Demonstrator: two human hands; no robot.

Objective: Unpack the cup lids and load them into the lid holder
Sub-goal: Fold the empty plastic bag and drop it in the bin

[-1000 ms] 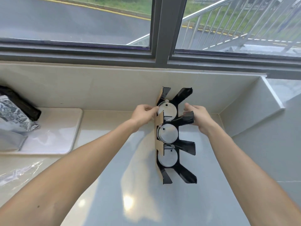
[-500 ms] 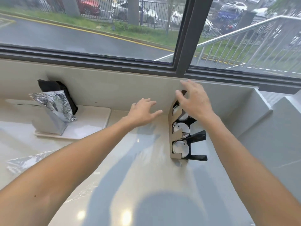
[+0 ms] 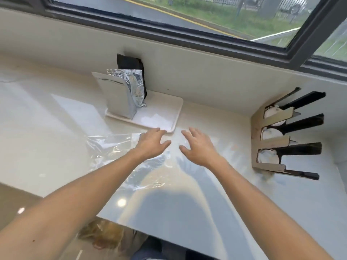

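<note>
Both hands have left the lid holder (image 3: pixel 270 139) since the earlier frame and now hover over the counter (image 3: pixel 206 203) at centre. Left hand (image 3: pixel 152 144) is spread, fingers straight, holding nothing, above the edge of the clear plastic wrap (image 3: pixel 116 152). Right hand (image 3: pixel 199 145) is likewise spread and empty. At 3 o'clock the holder stands against the wall, its long axis running 12 to 6, black arms pointing right; each of three slots contains cup lids (image 3: pixel 267 156). At 11 o'clock a white tray (image 3: pixel 174 111) carries a foil pouch (image 3: pixel 122 94).
</note>
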